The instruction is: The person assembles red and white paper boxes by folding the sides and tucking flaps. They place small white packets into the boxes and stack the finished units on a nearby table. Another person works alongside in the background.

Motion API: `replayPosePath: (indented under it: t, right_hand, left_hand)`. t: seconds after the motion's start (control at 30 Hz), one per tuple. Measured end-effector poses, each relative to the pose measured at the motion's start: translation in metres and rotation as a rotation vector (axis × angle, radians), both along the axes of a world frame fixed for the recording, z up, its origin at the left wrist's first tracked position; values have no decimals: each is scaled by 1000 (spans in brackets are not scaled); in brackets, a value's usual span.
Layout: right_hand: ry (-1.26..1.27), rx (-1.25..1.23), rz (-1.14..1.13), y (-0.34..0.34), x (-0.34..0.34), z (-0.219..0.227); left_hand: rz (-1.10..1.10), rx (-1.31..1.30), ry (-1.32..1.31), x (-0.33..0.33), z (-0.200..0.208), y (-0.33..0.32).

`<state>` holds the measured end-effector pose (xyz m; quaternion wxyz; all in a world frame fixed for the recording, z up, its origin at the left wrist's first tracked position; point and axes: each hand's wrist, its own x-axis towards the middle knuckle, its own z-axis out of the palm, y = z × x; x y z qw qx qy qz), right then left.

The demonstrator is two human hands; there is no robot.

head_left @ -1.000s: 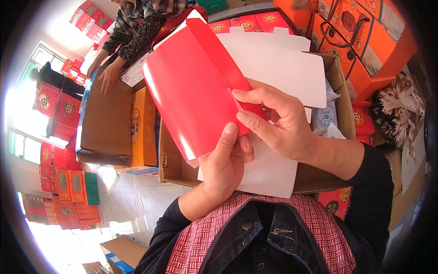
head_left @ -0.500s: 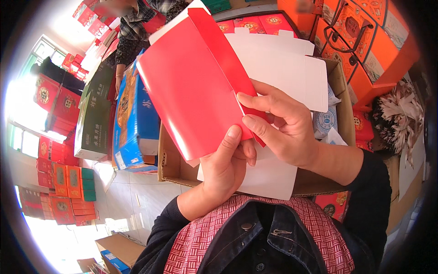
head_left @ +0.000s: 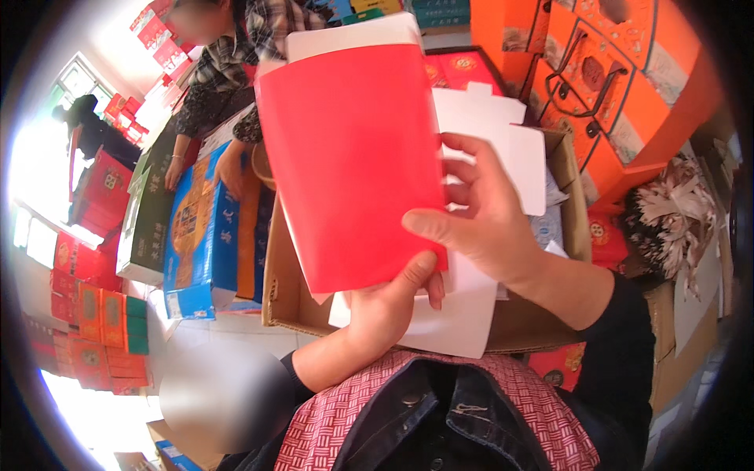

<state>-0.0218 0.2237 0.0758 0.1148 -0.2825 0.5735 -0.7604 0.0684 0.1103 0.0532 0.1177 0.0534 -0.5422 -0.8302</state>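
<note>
A glossy red cardboard carton (head_left: pixel 353 165) is held up before me, its white flap (head_left: pixel 357 38) sticking out at the top. My left hand (head_left: pixel 381 314) grips its lower edge, with the thumb on the red face and the fingers partly hidden behind. At the right edge is my right hand (head_left: pixel 491 220), thumb laid over the face and fingers bent at the side, partly behind the carton. Beneath lie white unfolded cardboard blanks (head_left: pixel 491 129), across an open brown cardboard box (head_left: pixel 569 228). Round white-and-blue packets (head_left: pixel 546 228) show inside that box.
Orange handled gift boxes (head_left: pixel 581 102) stack up at the right, beside a dried bundle (head_left: pixel 679 204). At the left, blue (head_left: pixel 200 228) and green boxes (head_left: pixel 145 220) stand near another person (head_left: pixel 228 63), whose hands touch them. Red boxes (head_left: pixel 467 67) sit behind the blanks.
The red carton has turned more upright, its broad face toward me and its side fold out of sight. My right thumb and fingers have spread from their pinch. The other person's hands have moved to the blue box.
</note>
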Motion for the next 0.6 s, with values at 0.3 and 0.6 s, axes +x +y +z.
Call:
replayPosePath:
  t: [0.3, 0.6]
  right_hand:
    - [-29, -82, -84, 14, -30, -4]
    - [130, 57, 98, 12, 0, -11]
  left_hand:
    - [-1001, -901, 196, 20, 31, -39]
    - [137, -379, 490, -34, 46, -64]
